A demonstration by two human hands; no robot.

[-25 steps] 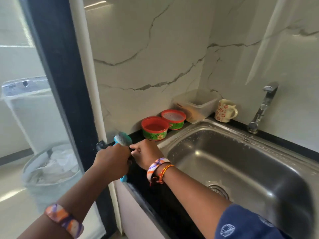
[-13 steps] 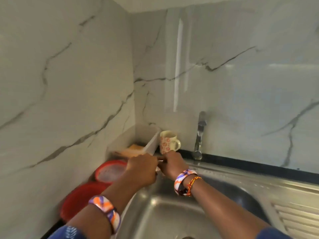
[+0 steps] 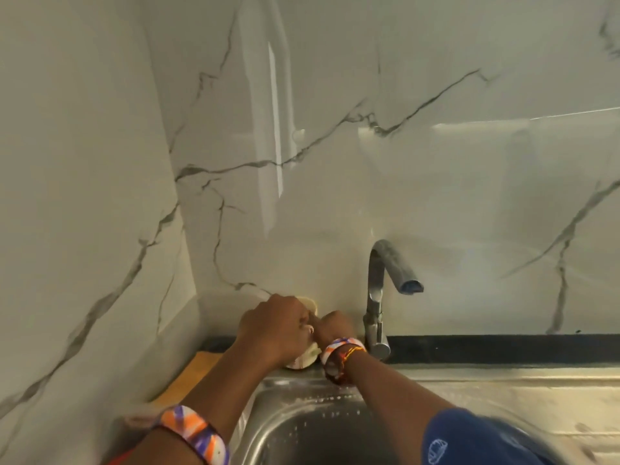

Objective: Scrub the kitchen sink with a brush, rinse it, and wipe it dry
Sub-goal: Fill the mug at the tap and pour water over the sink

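The steel sink (image 3: 302, 427) lies at the bottom, its back rim wet and speckled. My left hand (image 3: 271, 327) and my right hand (image 3: 335, 327) are fists pressed together above the sink's back left corner, just left of the tap (image 3: 375, 297). Between them they pinch a small pale thing (image 3: 310, 329) that I cannot make out. No brush shows in this view. The tap's spout points right and no water runs from it.
A patterned mug (image 3: 302, 359) stands right behind my hands against the marble wall. To its left sits a clear box with an orange-brown bottom (image 3: 201, 367). The ribbed drainboard (image 3: 503, 397) stretches right, with a black counter strip (image 3: 503, 344) behind it.
My view swung right from the counter's left end to the tap. Both hands moved together to the back of the sink. The teal brush my left hand held is out of sight.
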